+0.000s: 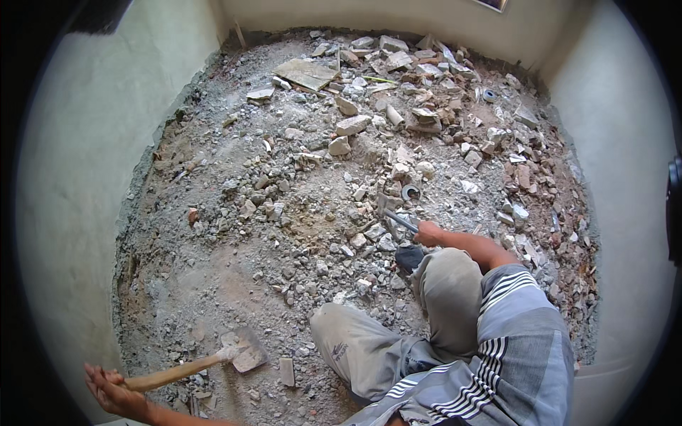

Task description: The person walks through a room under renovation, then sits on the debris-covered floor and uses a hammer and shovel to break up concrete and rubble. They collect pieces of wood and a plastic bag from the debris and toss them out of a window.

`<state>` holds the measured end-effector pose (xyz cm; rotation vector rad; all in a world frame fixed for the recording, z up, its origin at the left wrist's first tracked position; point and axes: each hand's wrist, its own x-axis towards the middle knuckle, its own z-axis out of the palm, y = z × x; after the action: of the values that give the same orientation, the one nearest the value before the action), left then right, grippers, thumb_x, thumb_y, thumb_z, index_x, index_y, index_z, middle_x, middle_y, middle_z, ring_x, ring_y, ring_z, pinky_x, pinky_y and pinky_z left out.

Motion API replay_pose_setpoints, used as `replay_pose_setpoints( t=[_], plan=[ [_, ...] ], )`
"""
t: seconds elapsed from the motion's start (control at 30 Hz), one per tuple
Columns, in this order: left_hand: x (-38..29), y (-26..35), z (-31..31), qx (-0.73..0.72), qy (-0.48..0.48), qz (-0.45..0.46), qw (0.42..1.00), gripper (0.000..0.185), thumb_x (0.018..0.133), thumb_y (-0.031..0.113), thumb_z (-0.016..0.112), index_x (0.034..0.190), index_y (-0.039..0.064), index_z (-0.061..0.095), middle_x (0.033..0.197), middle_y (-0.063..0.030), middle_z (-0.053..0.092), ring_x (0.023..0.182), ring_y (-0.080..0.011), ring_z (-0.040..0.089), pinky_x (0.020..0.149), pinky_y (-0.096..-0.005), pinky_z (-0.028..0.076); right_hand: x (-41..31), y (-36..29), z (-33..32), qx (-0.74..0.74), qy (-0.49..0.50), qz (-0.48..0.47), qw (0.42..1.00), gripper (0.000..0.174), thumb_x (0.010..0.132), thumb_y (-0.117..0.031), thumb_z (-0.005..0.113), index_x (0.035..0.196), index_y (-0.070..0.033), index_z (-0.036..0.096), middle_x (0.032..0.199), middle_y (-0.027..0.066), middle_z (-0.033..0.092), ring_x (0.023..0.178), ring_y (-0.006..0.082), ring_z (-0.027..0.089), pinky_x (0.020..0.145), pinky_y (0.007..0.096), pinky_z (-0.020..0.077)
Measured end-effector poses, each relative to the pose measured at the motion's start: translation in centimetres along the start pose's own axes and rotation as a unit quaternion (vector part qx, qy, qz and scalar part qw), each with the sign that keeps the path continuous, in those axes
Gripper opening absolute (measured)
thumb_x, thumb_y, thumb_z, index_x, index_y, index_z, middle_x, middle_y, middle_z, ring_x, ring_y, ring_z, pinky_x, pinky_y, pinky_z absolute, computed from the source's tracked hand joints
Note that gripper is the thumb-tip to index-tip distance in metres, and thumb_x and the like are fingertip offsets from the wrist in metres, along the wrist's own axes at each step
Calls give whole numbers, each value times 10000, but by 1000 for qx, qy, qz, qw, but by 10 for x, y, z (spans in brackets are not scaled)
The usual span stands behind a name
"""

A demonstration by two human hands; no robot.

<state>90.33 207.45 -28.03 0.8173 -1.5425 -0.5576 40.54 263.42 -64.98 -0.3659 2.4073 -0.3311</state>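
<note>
At the lower left, my left hand (109, 391) is at the upper end of the wooden handle of a hoe (181, 371), with its fingers loosely around it. The hoe's broad, dusty metal blade rests on the rubble. My right hand (428, 234) grips a hammer (400, 219) by its grey handle. The hammer's dusty head is down among broken stones, close to a grey ring-shaped piece (410, 192). My legs are bent in a low crouch, and a dark shoe (409, 258) shows below my right hand.
Broken concrete and stone (352, 125) cover the ground, heaped thickest at the far right. A flat slab (306, 73) lies toward the back, with a short pipe piece (394, 115) nearer. A small block (286, 371) lies beside the hoe blade. Plastered walls (80, 186) enclose the rubble.
</note>
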Motion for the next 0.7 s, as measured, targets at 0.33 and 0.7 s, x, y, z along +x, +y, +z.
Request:
replay_pose_setpoints(
  t=[0.33, 0.7],
  plan=[
    [-9, 28, 5, 318, 84, 424, 844, 388, 891, 377, 626, 806, -1, 619, 631, -89, 571, 499, -153, 534, 392, -285, 426, 13, -69, -114, 173, 43, -44, 983, 401, 900, -347, 576, 862, 38, 680, 653, 108, 618, 614, 197, 593, 557, 388, 479],
    [-34, 71, 30, 170, 202, 14, 964, 283, 859, 260, 672, 790, -11, 629, 607, -63, 520, 491, -171, 504, 403, -297, 398, 128, -219, -470, 377, 541, -444, 607, 306, 988, -321, 502, 829, -60, 496, 535, 4, 483, 423, 100, 474, 382, 274, 375]
  ],
)
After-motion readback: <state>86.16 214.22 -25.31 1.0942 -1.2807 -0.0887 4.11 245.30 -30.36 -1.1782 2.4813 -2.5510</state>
